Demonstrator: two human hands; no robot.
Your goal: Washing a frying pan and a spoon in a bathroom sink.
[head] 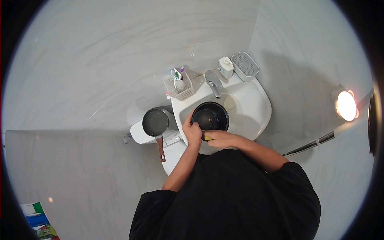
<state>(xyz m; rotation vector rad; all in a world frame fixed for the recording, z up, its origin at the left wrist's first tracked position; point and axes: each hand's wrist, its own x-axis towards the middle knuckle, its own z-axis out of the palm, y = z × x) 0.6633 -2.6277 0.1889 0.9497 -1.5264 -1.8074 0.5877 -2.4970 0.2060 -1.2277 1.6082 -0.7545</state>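
Note:
Over the white washbasin (252,105), a round dark pot (210,117) is tilted so that its wet inside shows. My left hand (193,130) grips its left side, with the thumb over the rim. At the pot's near edge, my right hand (221,139) holds a yellow sponge (208,138), mostly hidden under the fingers. The pot's handle, if it has one, cannot be made out clearly. Just beyond the pot is the chrome faucet (214,84), and a pale round shape (229,102) lies in the basin beside the pot.
A saucepan (155,122) with a brown handle rests on the toilet tank (138,132) at the left. Along the basin's back stand a white basket (183,94) of toiletries, a pump bottle (226,68) and a grey soap box (245,66). A metal rail (309,146) runs at the right.

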